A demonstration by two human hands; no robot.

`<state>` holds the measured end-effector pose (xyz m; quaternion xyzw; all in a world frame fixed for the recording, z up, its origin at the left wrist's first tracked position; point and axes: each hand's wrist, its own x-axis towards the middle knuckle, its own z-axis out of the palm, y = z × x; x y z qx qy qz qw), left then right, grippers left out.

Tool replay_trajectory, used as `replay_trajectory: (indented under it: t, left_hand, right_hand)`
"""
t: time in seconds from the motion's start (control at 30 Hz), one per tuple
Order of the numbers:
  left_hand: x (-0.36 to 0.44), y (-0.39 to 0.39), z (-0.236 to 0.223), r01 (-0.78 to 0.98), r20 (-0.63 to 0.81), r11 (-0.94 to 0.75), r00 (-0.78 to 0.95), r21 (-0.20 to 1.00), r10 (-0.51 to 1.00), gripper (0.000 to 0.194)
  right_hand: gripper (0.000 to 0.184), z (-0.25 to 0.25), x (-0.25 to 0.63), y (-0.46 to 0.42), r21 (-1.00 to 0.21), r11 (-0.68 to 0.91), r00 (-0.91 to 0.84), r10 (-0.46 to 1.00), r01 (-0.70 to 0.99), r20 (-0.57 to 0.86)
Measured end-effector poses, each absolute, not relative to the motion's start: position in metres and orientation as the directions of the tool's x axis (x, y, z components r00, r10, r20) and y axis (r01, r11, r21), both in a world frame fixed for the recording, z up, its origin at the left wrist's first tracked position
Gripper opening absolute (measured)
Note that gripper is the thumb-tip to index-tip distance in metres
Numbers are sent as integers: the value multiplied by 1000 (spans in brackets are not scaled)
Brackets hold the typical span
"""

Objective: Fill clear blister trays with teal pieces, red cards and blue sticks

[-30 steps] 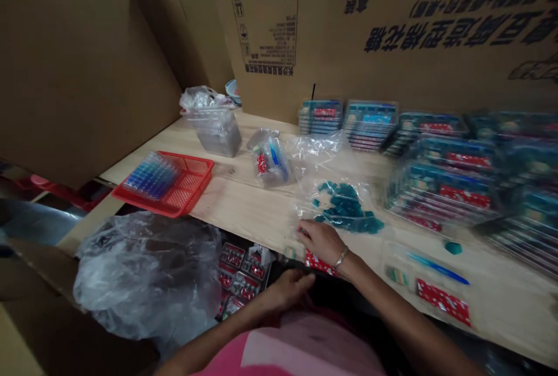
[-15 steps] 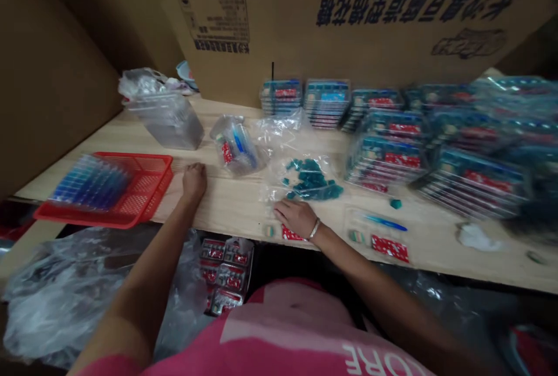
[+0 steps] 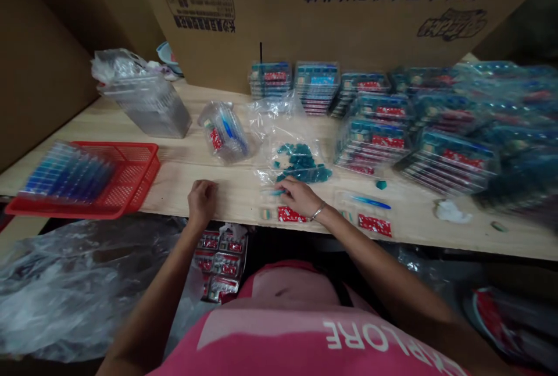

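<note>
My right hand (image 3: 298, 197) rests fingers-down on a clear flat pack (image 3: 279, 210) with a red label near the table's front edge, pinching something small and blue that I cannot make out. Just beyond it lies a clear bag of teal pieces (image 3: 300, 163). My left hand (image 3: 202, 201) sits curled on the bare wood at the front edge, with nothing visible in it. A second clear pack (image 3: 365, 214) holding a blue pen and a red label lies to the right of my right hand.
A red basket (image 3: 124, 181) with blue items stands at the left. A clear tub (image 3: 146, 106) and a tipped clear container (image 3: 224, 132) stand behind. Stacks of filled packs (image 3: 383, 132) crowd the right and back. Cardboard boxes (image 3: 349, 10) wall the rear. Plastic bag (image 3: 78, 283) and packs (image 3: 220, 260) lie below.
My left hand came up from under the table, reached toward the basket, then drew back to the front edge. My right hand lifted slightly on the pack. The view shifted.
</note>
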<state>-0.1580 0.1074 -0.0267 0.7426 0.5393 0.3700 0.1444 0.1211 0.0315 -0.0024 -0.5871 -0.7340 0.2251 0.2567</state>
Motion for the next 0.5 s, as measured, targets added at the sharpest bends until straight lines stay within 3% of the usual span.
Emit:
replay_trajectory:
  t: [0.1, 0.2, 0.33, 0.5]
  left_hand:
    - [-139, 77, -17, 599, 476, -584, 350, 548, 807, 8]
    - [-117, 44, -17, 410, 409, -697, 593, 588, 693, 14]
    - [-103, 23, -33, 417, 366, -640, 566, 645, 738, 39]
    - [-105, 25, -41, 425, 324, -579, 533, 696, 781, 44]
  right_hand:
    - [22, -2, 117, 26, -752, 183, -120, 983, 633, 138]
    - [17, 0, 100, 20, -888, 153, -152, 984, 433, 95]
    - [21, -1, 77, 17, -918, 108, -225, 974, 382, 21]
    - [22, -2, 72, 21, -894, 103, -226, 974, 437, 2]
